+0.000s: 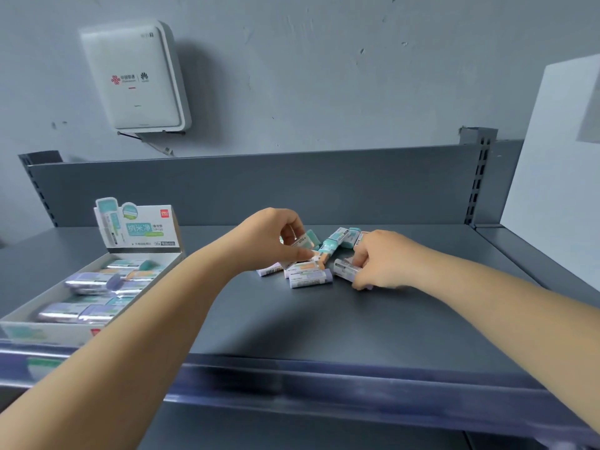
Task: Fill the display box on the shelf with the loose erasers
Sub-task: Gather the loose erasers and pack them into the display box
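Observation:
A white display box [19, 324] with an upright printed back card [143, 228] stands at the left of the grey shelf [292, 323]; several wrapped erasers [91, 282] lie inside it. A pile of loose erasers [310, 277] in teal, orange and purple sleeves lies mid-shelf. My left hand [272, 238] pinches a teal eraser [306, 241] at the pile's left. My right hand [383, 259] grips a purple eraser [345, 269] at the pile's right, low on the shelf.
A white router box [133, 76] hangs on the wall above left. The shelf has a grey back panel [259, 186], slotted uprights and a clear price rail [324, 384] along its front edge. A white panel [558, 157] stands at the right.

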Available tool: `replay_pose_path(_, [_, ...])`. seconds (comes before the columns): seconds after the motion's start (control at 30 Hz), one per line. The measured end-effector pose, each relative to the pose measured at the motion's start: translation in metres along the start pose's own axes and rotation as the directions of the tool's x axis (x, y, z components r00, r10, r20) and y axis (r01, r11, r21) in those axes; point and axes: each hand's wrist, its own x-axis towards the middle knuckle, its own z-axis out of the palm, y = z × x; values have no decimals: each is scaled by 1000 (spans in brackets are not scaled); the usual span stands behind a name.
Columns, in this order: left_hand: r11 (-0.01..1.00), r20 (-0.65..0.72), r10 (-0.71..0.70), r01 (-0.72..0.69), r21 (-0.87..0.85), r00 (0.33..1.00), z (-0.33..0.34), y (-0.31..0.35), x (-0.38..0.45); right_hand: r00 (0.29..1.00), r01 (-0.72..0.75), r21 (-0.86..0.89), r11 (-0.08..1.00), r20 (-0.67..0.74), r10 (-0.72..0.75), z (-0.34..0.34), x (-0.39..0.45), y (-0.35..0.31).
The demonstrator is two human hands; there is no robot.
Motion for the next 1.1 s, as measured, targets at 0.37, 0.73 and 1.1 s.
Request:
replay_pose_path(0.37, [990, -129, -25, 7, -138, 991, -35, -19, -31, 991, 65, 442, 895, -137, -4, -24, -9, -33])
replay_pose_path(0.73, [946, -182, -160, 97, -311, 970, -96, -99, -70, 990, 142, 643, 752, -89, -111, -1, 12, -133])
replay_pose_path(1.1, [936, -74, -85, 54, -347, 994, -123, -161, -78, 984, 132, 693, 709, -176, -11, 17, 26, -194])
